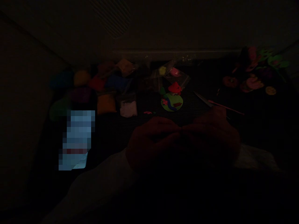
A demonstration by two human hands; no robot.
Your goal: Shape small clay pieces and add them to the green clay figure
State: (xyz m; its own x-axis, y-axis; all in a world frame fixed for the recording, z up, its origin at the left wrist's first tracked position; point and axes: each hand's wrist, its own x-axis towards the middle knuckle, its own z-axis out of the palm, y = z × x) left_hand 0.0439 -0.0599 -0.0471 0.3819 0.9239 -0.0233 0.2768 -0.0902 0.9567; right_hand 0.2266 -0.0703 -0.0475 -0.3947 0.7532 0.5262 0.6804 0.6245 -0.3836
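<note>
Slightly right of the frame's centre, a green disc (178,106) lies on the dark, ridged table (112,124), just beyond the hands. As far as the dim light shows, much is already set on it: a winding blue strip (171,106), a brown piece (177,105), a small pink shape (164,101) and, at its upper edge, a red-topped figure (174,88). Whether it is finished cannot be judged from this view.

Below it, the left hand (151,141) and right hand (212,137) meet at the fingertips, bent as if pinching something small; I cannot tell whether anything is between them, so that piece, if any, looks unplaced. A loose pink bit (147,112) lies left of the disc, apart from it.

Across the upper left, bagged material, including an orange bag (106,104) and a white bag (128,108), appears unshaped. Toward the upper right sit separate modelled pieces, among them a yellow disc (271,90). A pointed blade (203,98) and a thin pink stick (230,108) lie near the right hand.
</note>
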